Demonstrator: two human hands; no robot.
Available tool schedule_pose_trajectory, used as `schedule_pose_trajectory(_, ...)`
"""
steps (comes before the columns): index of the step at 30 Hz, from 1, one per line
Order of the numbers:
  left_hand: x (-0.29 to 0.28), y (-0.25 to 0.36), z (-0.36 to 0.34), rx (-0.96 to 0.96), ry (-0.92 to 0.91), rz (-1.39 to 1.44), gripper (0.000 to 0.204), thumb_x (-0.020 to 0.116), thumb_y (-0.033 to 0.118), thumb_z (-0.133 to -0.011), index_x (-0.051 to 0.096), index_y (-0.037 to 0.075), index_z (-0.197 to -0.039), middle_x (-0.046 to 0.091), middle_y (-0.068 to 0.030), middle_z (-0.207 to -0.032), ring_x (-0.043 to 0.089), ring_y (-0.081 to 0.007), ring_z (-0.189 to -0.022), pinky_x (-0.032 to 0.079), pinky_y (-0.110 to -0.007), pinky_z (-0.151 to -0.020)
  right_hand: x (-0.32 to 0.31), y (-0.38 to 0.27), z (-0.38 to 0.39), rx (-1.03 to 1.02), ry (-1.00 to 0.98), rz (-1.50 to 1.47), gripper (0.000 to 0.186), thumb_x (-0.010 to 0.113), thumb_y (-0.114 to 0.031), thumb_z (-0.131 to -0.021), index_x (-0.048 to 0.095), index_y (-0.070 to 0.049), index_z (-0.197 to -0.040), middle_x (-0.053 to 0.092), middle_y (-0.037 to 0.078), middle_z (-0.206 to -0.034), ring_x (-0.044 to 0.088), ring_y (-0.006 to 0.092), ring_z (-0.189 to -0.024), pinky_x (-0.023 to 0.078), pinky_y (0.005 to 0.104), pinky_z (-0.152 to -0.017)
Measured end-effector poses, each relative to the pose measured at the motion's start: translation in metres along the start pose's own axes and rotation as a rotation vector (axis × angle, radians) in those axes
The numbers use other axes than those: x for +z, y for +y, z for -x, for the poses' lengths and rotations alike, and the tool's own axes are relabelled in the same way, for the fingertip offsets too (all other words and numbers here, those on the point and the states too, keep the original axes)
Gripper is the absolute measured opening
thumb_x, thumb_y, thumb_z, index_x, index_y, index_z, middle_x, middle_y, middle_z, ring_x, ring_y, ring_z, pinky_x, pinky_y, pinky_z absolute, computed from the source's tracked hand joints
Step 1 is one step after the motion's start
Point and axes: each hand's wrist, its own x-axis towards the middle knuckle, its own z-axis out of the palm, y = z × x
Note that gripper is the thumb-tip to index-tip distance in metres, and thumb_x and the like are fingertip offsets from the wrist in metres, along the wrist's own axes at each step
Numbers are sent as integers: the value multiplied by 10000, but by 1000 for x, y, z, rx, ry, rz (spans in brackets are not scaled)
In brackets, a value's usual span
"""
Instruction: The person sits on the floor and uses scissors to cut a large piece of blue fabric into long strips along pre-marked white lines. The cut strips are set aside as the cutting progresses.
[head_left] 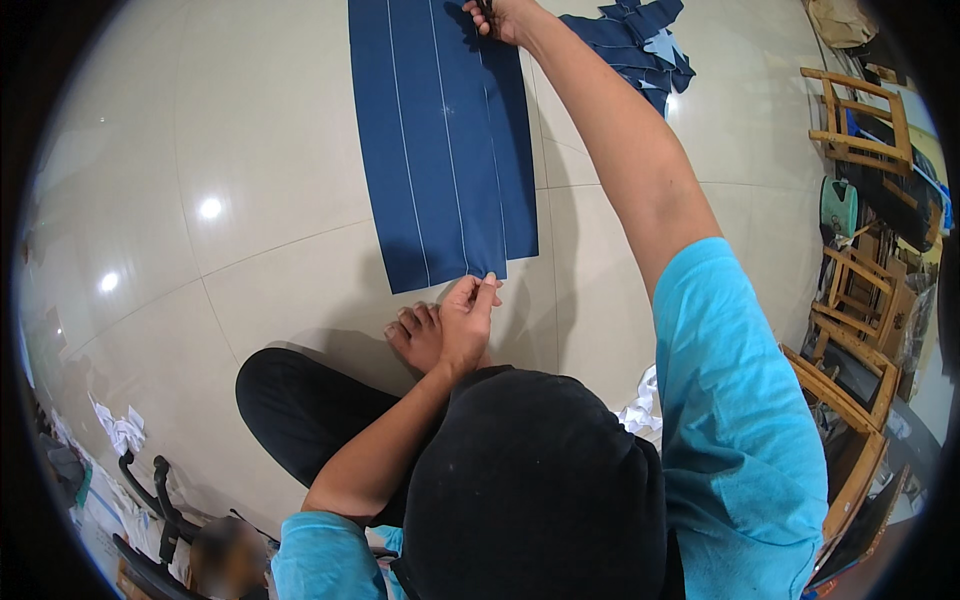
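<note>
Head view: the blue fabric (445, 150) lies on the floor (290, 170); the left hand (464, 325) pinches its near edge; at the fabric's farther right part, the right hand's (509, 22) grip clasps a dark item (487, 13).

1. Long cloth (420, 150): deep navy blue with thin white lines running lengthwise.
2. Cloth heap (622, 52): navy with white lines and pale-blue patches.
3. Shirt (740, 400): bright turquoise.
4. Headwear (535, 490): black.
5. Trousers (310, 415): black.
6. Floor (280, 130): cream with a grid of thin grey joints.
</note>
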Motion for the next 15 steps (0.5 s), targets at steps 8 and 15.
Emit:
schedule_pose_trajectory(8,-1,-1,0,0,0,-13,231,663,257,-1060,664,56,-944,614,34,-781,413,2,-602,327,-192,-524,-3,-5,-13,15,-16,18,364,852,-355,-859,605,-125,-724,557,27,-590,481,155,-436,379,309,-367)
schedule_pose_trajectory(15,-1,-2,-1,0,-2,-11,241,656,260,-1065,664,50,-946,613,36,-781,411,4,-599,331,-192,-526,0,-3,-17,-10,-16,30,352,864,-319,-853,609,-113,-728,562,29,-593,480,152,-426,381,304,-363)
